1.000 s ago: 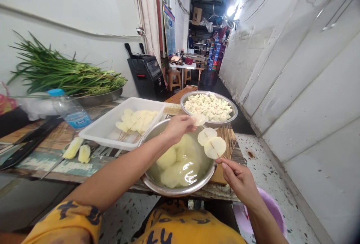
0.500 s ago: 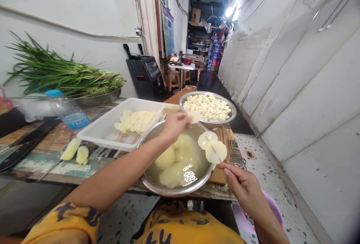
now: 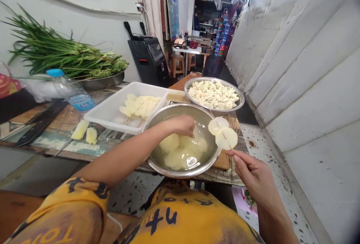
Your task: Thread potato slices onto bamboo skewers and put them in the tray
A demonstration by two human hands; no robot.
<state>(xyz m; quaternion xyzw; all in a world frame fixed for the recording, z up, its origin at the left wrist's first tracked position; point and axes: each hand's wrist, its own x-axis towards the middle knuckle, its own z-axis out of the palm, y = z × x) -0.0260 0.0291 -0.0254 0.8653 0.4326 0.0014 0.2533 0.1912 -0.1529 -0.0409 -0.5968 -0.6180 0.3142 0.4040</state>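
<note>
My right hand (image 3: pixel 251 170) pinches the lower end of a thin wooden skewer (image 3: pixel 231 151). Two round, pale potato slices (image 3: pixel 225 139) are threaded on it, partly overlapping, and the skewer leans beside the bowl's right rim. My left hand (image 3: pixel 184 125) reaches down into a steel bowl (image 3: pixel 152 167) of water, knuckles up; its fingertips are hidden from me. Under and around it lie several pale yellow potato pieces (image 3: pixel 176 159) in the water. In a white plastic tray (image 3: pixel 105 125) to the left rest more skewered slices (image 3: pixel 140 106).
Behind the bowl stands a metal basin (image 3: pixel 243 103) of cauliflower pieces. Loose skewers (image 3: pixel 233 118) lie at the table's right edge. Leftward are a water bottle (image 3: pixel 81 99), a knife (image 3: pixel 35 129), two pale vegetable pieces (image 3: pixel 80 129) and a pan (image 3: pixel 104 81) heaped with green stalks (image 3: pixel 64 56).
My left hand has gone down into the bowl; the slice it held above the rim is out of sight. My right hand still holds the skewer with two slices. The camera view has tilted down.
</note>
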